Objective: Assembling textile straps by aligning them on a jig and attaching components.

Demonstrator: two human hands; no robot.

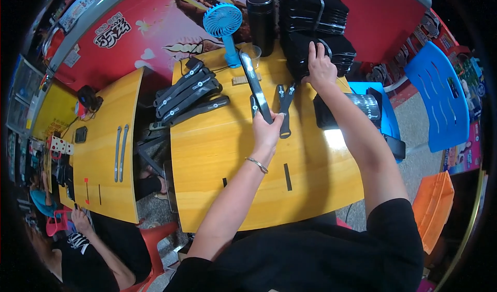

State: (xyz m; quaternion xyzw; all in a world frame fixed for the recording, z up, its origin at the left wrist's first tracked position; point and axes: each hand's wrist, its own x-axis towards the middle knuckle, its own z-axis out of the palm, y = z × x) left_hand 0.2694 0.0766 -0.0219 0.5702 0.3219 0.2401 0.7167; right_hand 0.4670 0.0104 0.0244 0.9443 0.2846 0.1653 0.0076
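Observation:
My left hand (268,130) is closed round the near end of a long, flat black strap (252,80) with a small pale label, tilted up over the table. Reaching further out, my right hand (322,70) lies on the near side of a tall stack of black straps (313,20), its fingers stretched out and the thumb apart. Beneath the held strap, a few loose black straps (285,117) lie crossed on the wood, partly covered. To their left is a spread pile of black straps (189,93) with matching labels.
A blue handheld fan (222,25), a clear cup (252,54) and a black cylinder (260,25) stand at the back of the yellow table (222,162). Black packs (347,111) lie at its right edge, near blue chairs (440,98). At left, a person (88,250) sits by another table (106,152).

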